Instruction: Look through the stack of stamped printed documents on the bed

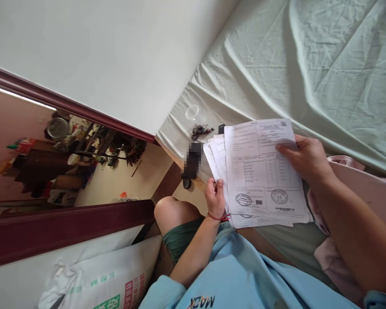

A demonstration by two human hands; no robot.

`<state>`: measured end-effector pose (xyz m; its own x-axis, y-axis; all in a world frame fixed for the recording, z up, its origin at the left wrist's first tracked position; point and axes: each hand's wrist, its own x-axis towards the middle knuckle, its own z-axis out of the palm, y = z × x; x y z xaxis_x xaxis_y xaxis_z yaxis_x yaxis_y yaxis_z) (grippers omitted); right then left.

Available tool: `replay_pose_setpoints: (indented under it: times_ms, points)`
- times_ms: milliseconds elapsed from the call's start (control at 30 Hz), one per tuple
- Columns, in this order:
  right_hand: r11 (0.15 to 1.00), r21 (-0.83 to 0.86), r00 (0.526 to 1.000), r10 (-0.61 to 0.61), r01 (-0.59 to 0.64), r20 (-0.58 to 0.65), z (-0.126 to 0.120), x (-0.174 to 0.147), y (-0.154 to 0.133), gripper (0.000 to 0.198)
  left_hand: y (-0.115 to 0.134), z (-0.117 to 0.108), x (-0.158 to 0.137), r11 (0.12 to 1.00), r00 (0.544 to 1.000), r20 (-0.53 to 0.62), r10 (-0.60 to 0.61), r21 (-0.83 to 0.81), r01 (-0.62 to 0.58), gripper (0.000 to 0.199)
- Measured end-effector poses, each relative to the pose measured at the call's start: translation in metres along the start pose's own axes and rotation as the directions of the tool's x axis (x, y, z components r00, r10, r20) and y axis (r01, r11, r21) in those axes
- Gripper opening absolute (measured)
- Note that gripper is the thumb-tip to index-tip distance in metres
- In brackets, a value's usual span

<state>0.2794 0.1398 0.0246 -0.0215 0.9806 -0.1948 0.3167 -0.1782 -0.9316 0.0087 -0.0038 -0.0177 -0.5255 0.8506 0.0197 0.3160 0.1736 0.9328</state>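
On the far left, a dark red door frame (61, 227) opens onto a cluttered room with a round metal pot (58, 128). Below it, at the bottom left, is a white sack (116, 270) with green and red print. Further right, a clear plastic cup (193, 112) and a bunch of keys (198, 131) lie near each other on a pale green sheet (263, 73), with a blurred dark thing (193, 159) below them. Next comes the left hand (215, 198), closed in a pinch on the lower left edge of the papers (260, 171), which sit fanned between both hands, a stamped page on top. The right hand (309, 156) grips their upper right edge, thumb across the front, fingers mostly hidden behind. Pink cloth (333, 262) lies under the right forearm
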Motion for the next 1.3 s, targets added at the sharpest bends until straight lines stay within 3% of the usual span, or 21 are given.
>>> replay_pose_setpoints:
  times_ms: [267, 433, 533, 900, 1300]
  points:
    - [0.993, -0.099, 0.993, -0.072, 0.063, -0.094, 0.0, 0.0, 0.0, 0.023, 0.005, 0.001, -0.001, 1.0, 0.999, -0.032, 0.003, -0.006, -0.003, 0.053]
    - [0.985, -0.097, 0.99, -0.144, 0.143, -0.003, 0.004, 0.0, 0.001, 0.027, 0.001, 0.001, 0.0, 0.999, 0.999, -0.024, 0.034, -0.016, -0.034, 0.05]
    - [0.984, -0.08, 0.987, -0.162, 0.161, -0.009, 0.005, 0.001, 0.002, 0.029, -0.002, 0.0, -0.001, 0.999, 0.998, -0.037, 0.054, 0.001, -0.054, 0.052]
    - [0.979, -0.195, 0.998, -0.056, 0.054, -0.002, 0.002, 0.0, -0.004, 0.026, -0.004, 0.001, -0.003, 0.998, 0.998, -0.037, 0.059, 0.018, -0.058, 0.058]
    - [0.986, -0.103, 0.991, -0.129, 0.13, 0.022, 0.001, 0.002, 0.0, 0.02, 0.016, 0.005, 0.003, 0.997, 0.991, 0.13, -0.025, -0.073, 0.034, 0.052]
